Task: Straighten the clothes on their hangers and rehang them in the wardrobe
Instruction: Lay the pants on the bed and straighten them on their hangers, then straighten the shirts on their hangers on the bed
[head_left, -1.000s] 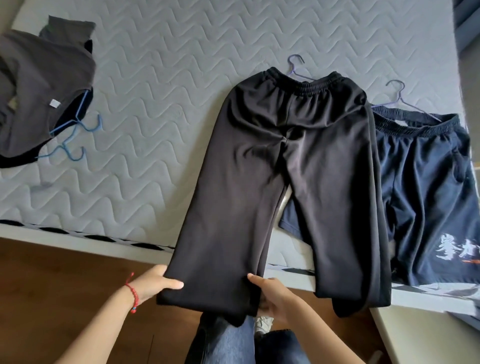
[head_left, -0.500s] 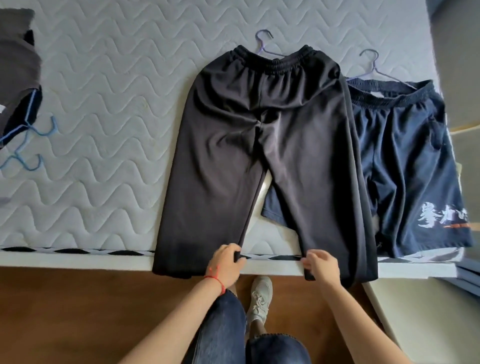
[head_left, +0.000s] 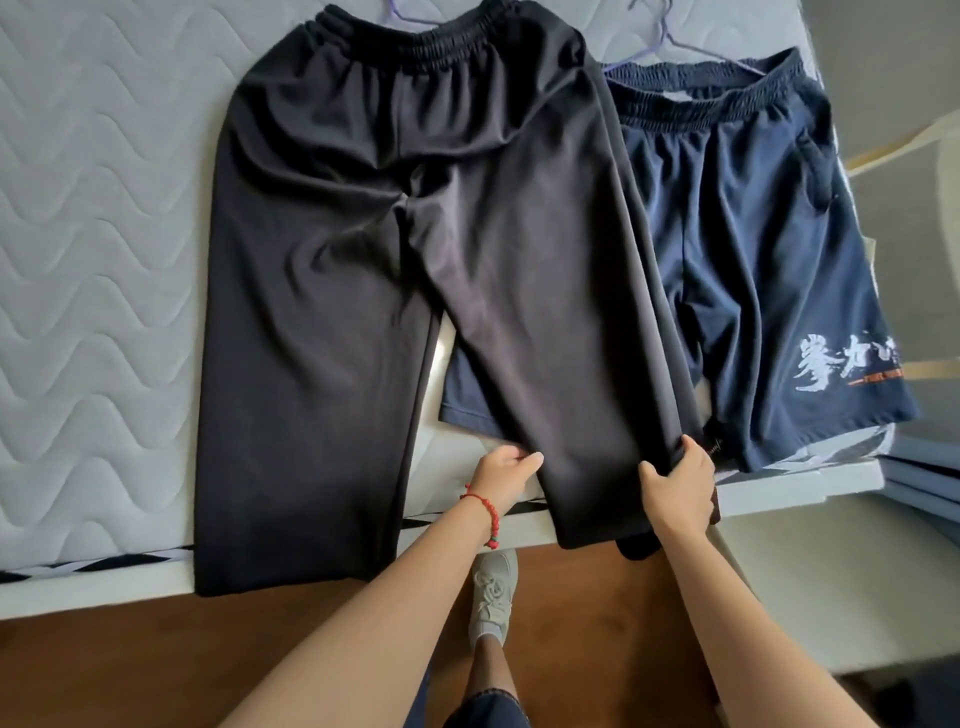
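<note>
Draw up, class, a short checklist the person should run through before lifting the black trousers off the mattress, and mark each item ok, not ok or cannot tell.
1. Both hands on the same trouser leg: ok. The left hand and right hand pinch opposite edges of one leg of the black trousers.
2. That leg is smooth: ok, pulled flat between the hands.
3. The other leg is straight: ok, it lies flat, hem hanging over the mattress edge.
4. Waistband sits on its hanger: cannot tell, only a bit of wire shows.
5. Trousers clear of the navy shorts: not ok, the held leg overlaps them.
</note>
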